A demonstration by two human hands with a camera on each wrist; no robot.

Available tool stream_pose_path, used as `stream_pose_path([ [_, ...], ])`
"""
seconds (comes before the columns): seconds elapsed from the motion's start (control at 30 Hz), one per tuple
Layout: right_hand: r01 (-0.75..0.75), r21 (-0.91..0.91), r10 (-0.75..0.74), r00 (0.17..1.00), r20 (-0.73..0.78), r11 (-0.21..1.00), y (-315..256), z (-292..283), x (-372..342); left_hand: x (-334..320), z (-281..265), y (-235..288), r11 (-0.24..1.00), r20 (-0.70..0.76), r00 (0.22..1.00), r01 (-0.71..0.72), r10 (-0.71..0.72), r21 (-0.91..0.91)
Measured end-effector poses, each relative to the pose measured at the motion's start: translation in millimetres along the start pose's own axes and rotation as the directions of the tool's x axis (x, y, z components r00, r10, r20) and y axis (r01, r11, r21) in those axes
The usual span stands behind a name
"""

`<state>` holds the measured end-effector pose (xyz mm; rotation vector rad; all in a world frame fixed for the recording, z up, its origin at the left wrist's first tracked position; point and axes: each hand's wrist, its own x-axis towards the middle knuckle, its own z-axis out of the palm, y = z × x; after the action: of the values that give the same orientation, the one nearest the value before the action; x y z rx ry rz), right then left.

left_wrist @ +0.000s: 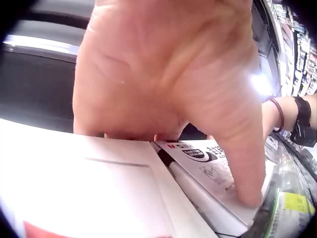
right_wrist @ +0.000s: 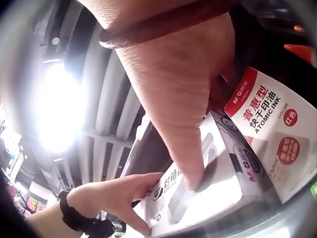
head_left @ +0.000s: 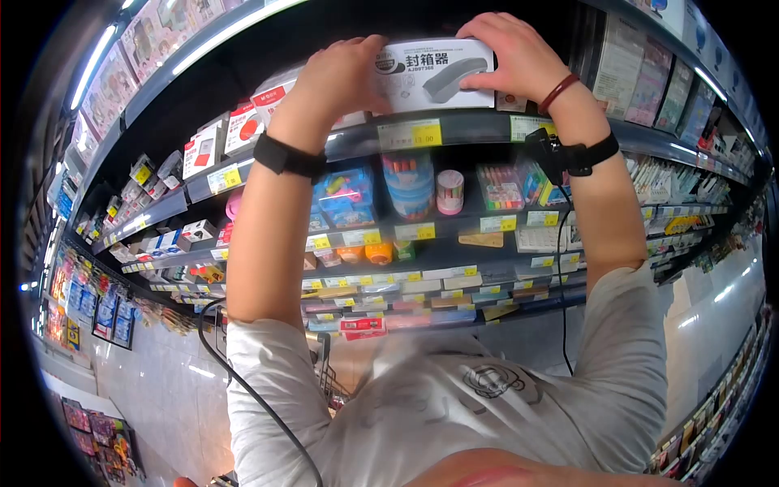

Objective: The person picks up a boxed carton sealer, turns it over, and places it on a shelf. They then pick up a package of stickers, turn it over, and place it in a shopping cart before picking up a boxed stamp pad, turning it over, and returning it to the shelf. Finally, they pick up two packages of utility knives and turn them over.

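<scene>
A white box [head_left: 434,75] with black lettering and a grey tool picture lies at the front edge of the upper shelf. The left hand [head_left: 345,77] grips its left end, thumb on the printed face and fingers over the top and behind. At the other end the right hand [head_left: 519,61] holds it the same way, thumb pressed on the picture. In the left wrist view, the left hand [left_wrist: 168,74] has its thumb on the box [left_wrist: 218,183]. The right wrist view shows the right hand [right_wrist: 173,94] with its thumb on the box [right_wrist: 198,193].
Red and white boxes [head_left: 243,126] stand left of the held box. An ink box [right_wrist: 277,134] stands beside its right end. Price tags [head_left: 410,134] line the shelf edge. Lower shelves carry a blue tub [head_left: 410,191] and marker packs [head_left: 499,187]. A cart [head_left: 329,377] stands below.
</scene>
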<state>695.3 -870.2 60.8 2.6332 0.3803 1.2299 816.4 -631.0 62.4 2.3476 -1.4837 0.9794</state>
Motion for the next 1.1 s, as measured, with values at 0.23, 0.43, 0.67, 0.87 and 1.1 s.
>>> stream_pose_path([
  [0.23, -0.087, 0.045, 0.069, 0.949, 0.307, 0.995, 5.2, 2.0, 30.7, 29.8, -6.9, 8.2, 0.997, 0.169, 0.983, 0.070, -0.073, 0.024],
  [0.43, -0.103, 0.023, 0.089, 0.935, 0.342, 0.994, -8.0, 15.5, 40.1, 40.6, -7.9, 15.0, 0.992, 0.327, 0.937, 0.116, -0.123, 0.039],
  [0.67, -0.334, 0.256, 0.128, 0.798, 0.589, 0.907, 9.2, 16.8, 53.8, 43.8, -7.9, 15.2, 0.990, 0.355, 0.924, 0.128, -0.141, 0.059],
  [0.87, -0.347, 0.283, 0.106, 0.778, 0.619, 0.894, 6.5, 17.2, 56.4, 44.2, -11.0, 22.4, 0.988, 0.311, 0.941, 0.106, -0.137, 0.113],
  [1.1, -0.288, 0.260, 0.092, 0.813, 0.575, 0.922, 13.0, 36.6, 59.5, 52.0, -4.6, 14.1, 0.986, 0.395, 0.904, 0.154, -0.165, 0.060],
])
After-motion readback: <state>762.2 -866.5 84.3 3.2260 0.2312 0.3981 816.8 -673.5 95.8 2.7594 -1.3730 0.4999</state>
